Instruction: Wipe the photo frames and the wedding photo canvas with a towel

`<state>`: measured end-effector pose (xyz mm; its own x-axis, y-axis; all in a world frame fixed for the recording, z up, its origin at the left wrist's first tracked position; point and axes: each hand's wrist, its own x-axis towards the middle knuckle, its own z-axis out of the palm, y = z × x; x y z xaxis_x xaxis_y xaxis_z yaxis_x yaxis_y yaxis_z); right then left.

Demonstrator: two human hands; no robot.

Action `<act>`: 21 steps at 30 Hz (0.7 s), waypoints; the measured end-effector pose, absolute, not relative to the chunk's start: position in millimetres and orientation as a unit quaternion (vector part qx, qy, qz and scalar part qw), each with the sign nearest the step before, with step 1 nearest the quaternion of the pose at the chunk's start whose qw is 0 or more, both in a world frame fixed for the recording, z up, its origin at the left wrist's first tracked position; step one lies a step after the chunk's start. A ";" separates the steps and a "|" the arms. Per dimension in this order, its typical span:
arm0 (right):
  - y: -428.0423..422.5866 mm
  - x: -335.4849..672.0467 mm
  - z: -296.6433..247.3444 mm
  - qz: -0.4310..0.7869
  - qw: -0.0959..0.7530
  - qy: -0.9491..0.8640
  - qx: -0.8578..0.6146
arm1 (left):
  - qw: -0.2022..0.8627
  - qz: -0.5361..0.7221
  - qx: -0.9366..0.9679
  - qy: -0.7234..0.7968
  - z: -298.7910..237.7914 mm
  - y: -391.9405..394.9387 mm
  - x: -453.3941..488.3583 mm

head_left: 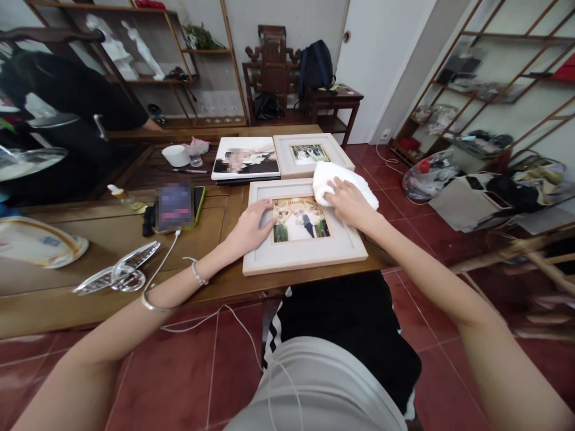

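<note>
A light wooden picture frame (305, 265) lies flat at the table's front edge, with a wedding photo (300, 219) in its middle. My left hand (251, 230) rests on the frame's left side, its thumb and fingers apart by the photo's edge. My right hand (348, 200) presses a folded white cloth (345, 178) against the frame's upper right part; its fingers are bent over the cloth. Behind it lies a second picture frame (327, 146) with a smaller photo, partly covered by the cloth. A photo panel (246, 157) sits beside that one, to the left.
On the wooden table (215, 209) to the left are a phone (197, 206) on a white cable, a silver hair claw (121, 272), a small bottle (121, 194) and a white cup (176, 155). A person in black (76, 90) is across the table. Shelves (494, 78) stand at right.
</note>
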<state>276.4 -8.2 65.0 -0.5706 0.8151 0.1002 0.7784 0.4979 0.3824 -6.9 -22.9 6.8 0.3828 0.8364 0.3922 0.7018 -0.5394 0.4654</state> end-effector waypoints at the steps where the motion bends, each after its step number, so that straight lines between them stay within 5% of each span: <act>1: -14.8 274.2 65.9 0.192 0.055 0.868 0.456 | 0.111 0.304 0.823 0.467 6.7 -22.8 -6.8; 14: -136.9 257.5 90.8 0.089 0.097 0.908 0.398 | 0.107 0.313 0.824 0.459 4.0 -21.8 -7.1; 21: -101.5 249.0 76.1 0.077 0.058 0.880 0.465 | 0.115 0.287 0.839 0.448 3.2 -18.4 -12.3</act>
